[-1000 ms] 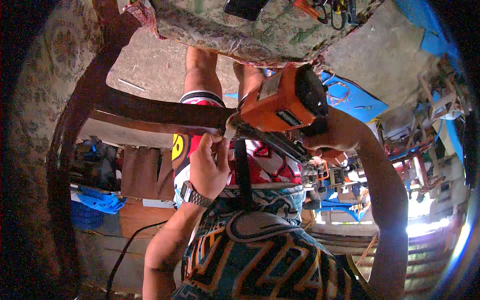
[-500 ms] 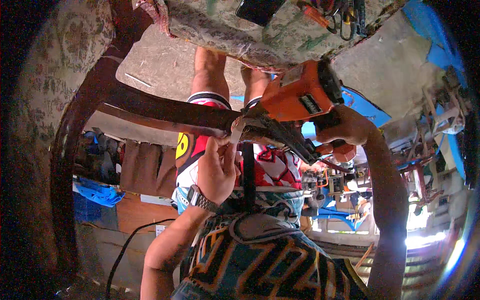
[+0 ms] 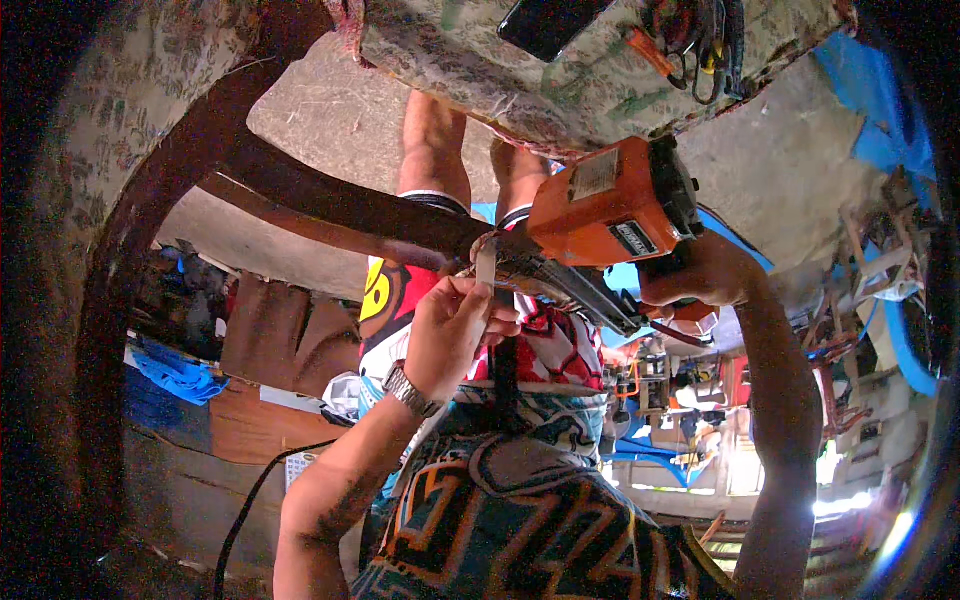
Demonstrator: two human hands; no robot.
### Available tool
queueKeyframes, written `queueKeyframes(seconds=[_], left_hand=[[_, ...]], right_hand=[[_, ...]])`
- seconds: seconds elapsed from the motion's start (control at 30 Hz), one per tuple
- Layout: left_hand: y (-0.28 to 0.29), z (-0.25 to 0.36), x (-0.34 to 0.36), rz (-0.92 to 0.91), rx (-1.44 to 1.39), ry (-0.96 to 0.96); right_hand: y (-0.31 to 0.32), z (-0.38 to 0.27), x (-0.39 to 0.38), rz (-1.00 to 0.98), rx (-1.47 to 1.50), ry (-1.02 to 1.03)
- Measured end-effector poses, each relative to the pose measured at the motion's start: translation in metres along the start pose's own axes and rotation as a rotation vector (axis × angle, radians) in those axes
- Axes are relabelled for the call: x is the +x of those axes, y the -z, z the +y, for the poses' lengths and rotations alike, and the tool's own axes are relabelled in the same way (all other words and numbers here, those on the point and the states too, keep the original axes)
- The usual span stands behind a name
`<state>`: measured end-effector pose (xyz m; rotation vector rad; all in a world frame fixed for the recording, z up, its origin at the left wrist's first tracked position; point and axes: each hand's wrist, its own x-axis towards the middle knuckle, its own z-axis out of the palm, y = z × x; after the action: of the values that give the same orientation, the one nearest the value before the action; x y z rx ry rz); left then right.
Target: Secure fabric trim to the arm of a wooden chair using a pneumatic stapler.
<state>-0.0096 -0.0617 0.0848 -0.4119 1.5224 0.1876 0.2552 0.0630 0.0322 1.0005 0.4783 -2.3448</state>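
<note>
My left hand [image 3: 447,335], with a metal watch on the wrist, pinches a thin pale strip [image 3: 486,266] between thumb and fingers. The strip stands at the end of a dark brown curved wooden arm [image 3: 340,215]. My right hand [image 3: 705,275] is wrapped round the handle of an orange and black nail gun [image 3: 590,205]. The gun's nose points left, toward the strip and the wood's end; whether it touches them I cannot tell. Its long dark magazine slants beneath the orange body.
A flower-patterned padded surface [image 3: 440,75] lies at the top, with a black phone [image 3: 548,25] and some orange-handled hand tools [image 3: 655,52] on it. The dark wooden frame curves down the left side. A black cable [image 3: 240,505] hangs at lower left. Cluttered shelves stand on the right.
The nail gun and my right hand sit slightly lower and further right in the picture. My left hand has shifted right, its fingers more spread around the strip. The whole view has shifted a little.
</note>
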Motion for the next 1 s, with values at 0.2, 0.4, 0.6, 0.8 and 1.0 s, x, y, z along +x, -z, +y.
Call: queueKeyframes(seconds=[0.2,0.4,0.6,0.8,1.0], left_hand=[[0.002,-0.011,0.005,-0.103,-0.208,-0.066],[0.008,-0.021,0.009,0.043,0.165,-0.228],[0.008,-0.025,0.009,0.168,0.323,-0.399],[0.01,-0.022,0.009,0.228,0.504,-0.497],[0.026,-0.028,0.017,0.228,0.475,-0.455]], right_hand=[[-0.005,-0.018,-0.003,0.046,0.026,-0.12],[-0.015,-0.017,0.001,0.088,0.102,-0.083],[-0.022,-0.028,-0.002,0.041,-0.084,-0.21],[-0.046,-0.004,-0.006,0.248,-0.333,0.419],[-0.077,0.015,-0.016,0.251,-0.453,0.267]])
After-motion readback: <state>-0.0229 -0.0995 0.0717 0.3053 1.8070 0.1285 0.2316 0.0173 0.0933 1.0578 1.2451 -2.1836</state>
